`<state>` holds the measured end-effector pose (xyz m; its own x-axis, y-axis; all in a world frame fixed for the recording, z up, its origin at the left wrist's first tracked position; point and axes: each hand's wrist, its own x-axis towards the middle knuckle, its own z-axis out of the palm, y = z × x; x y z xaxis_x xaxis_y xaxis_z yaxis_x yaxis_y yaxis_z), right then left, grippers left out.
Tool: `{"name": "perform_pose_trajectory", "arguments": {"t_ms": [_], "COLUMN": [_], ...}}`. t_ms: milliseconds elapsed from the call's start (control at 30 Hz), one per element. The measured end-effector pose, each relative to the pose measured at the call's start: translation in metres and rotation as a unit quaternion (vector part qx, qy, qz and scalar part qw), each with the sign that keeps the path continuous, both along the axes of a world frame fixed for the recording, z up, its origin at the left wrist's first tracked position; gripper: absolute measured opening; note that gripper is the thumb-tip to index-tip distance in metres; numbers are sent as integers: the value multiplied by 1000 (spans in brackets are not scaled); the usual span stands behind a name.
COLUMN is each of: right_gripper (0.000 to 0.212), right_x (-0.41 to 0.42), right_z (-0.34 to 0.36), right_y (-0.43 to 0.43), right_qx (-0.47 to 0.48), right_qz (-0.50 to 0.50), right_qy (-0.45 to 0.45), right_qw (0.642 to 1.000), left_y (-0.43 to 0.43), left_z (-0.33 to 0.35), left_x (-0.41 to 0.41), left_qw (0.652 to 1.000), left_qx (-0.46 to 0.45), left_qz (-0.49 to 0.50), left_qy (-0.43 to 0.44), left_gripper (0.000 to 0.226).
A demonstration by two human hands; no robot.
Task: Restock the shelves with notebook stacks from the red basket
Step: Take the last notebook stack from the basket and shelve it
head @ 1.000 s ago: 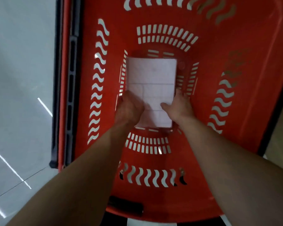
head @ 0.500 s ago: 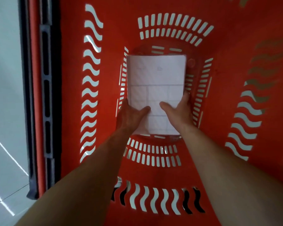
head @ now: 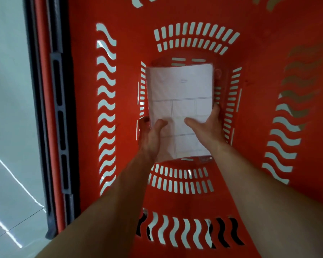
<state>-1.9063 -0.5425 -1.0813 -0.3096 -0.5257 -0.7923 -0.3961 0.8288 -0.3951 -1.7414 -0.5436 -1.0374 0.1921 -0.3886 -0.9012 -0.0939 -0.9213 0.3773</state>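
Note:
A white notebook stack in clear wrap, with faint grey ruled boxes on its cover, sits deep inside the red basket. My left hand grips its near left edge, thumb on top and fingers curled under the side. My right hand holds the near right edge, thumb across the cover and fingers along the side. The stack looks slightly tilted, and I cannot tell whether its far end still touches the basket floor.
The basket's slotted walls surround both hands closely. A dark grey handle bar runs along the basket's left rim. Pale glossy floor tiles lie to the left.
Both thumbs have slid over the cover and the grip has closed on the stack's near end. The stack has shifted slightly and looks larger as the camera moved closer.

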Motion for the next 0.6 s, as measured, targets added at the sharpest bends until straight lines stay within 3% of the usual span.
{"name": "perform_pose_trajectory", "arguments": {"t_ms": [67, 200, 333, 500, 600], "right_gripper": [122, 128, 128, 139, 131], "right_x": [-4, -14, -20, -29, -30], "right_z": [-1, -1, -3, -7, -6], "right_y": [-2, -8, -11, -13, -13], "right_qx": [-4, -11, -5, -15, -11], "right_qz": [-22, -53, -54, -63, -71], "right_qy": [-16, -61, -76, -85, -94], "right_qw": [1000, 997, 996, 994, 993], "left_y": [-3, -8, -12, -19, -20], "left_z": [3, 6, 8, 15, 24], "left_x": [0, -7, -12, -18, -22], "left_qw": [1000, 1000, 1000, 999, 995], "left_qx": [-5, 7, 16, -9, -36], "left_qz": [14, -12, -16, -33, -54], "left_qy": [-3, 11, 1, -35, -71], "left_gripper": [62, 89, 68, 69, 74]}}
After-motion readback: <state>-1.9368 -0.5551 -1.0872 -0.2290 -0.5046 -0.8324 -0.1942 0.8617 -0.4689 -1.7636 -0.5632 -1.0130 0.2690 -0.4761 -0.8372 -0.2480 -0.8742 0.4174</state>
